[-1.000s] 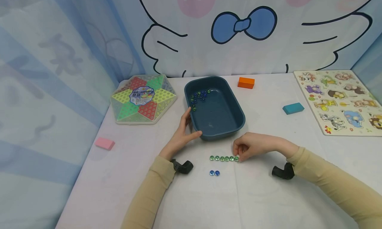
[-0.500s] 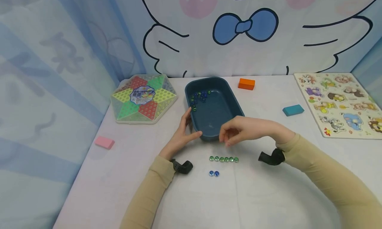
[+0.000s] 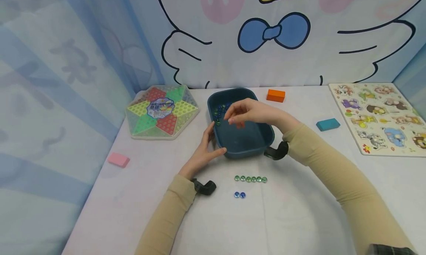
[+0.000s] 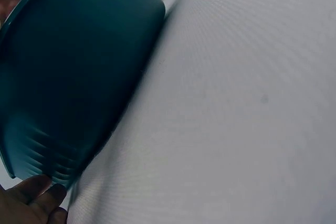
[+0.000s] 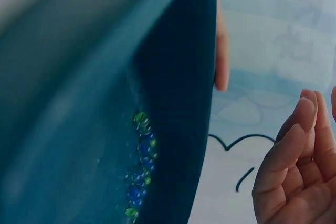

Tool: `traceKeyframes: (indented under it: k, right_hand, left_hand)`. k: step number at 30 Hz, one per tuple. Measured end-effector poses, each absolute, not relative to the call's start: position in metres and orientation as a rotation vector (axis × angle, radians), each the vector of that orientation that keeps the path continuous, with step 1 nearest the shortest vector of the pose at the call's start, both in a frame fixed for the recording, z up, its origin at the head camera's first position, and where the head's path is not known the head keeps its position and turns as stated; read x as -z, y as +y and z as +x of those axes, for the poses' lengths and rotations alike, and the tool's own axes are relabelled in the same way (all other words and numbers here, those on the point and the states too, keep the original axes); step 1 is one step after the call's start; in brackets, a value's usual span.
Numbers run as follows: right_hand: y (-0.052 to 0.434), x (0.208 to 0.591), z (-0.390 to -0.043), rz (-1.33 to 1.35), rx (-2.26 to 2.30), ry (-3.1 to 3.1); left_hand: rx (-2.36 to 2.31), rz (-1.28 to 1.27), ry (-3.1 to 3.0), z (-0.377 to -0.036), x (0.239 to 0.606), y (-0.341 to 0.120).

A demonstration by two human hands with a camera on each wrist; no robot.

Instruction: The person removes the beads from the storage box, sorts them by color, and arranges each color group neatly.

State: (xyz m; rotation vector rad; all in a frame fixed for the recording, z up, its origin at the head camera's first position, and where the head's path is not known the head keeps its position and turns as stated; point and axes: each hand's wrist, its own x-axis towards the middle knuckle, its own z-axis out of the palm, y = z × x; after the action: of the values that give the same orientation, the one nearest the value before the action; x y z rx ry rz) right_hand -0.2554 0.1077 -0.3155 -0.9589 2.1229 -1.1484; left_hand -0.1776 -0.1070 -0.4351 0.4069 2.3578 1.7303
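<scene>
A dark blue tub [image 3: 266, 135] stands mid-table with several blue and green marbles [image 3: 221, 111] in its far left corner. My left hand [image 3: 208, 148] holds its near left corner, fingers on the side wall and thumb on the front wall. My right hand [image 3: 239, 114] hovers over the tub near the marbles, its fingers loosely bent and empty. The right wrist view shows those bent fingers [image 5: 294, 171] beside the marbles [image 5: 140, 166]. In front of the tub lie a row of green marbles [image 3: 250, 179] and two blue marbles [image 3: 239, 195].
A hexagonal checkers board [image 3: 161, 112] lies at the back left, with a pink block [image 3: 118, 160] nearer the left edge. An orange block [image 3: 275, 95] and a teal block [image 3: 327, 124] sit right of the tub. An animal puzzle [image 3: 379, 116] is far right.
My right hand left the right end of the green marble row and moved up and left to above the tub. The left hand stayed on the tub's corner.
</scene>
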Motion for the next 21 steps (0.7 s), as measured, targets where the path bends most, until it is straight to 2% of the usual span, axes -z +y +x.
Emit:
traceKeyframes:
  k: [8,21]
  right_hand:
    - [0.093,0.326,-0.287,-0.842,1.074,2.203]
    - [0.072,0.354,-0.309,-0.84,0.923,2.263]
  left_hand:
    - [-1.738,0.424,2.352,-0.178,0.435,-0.108]
    - [-1.739,0.46,2.35,-0.178,0.435,-0.108]
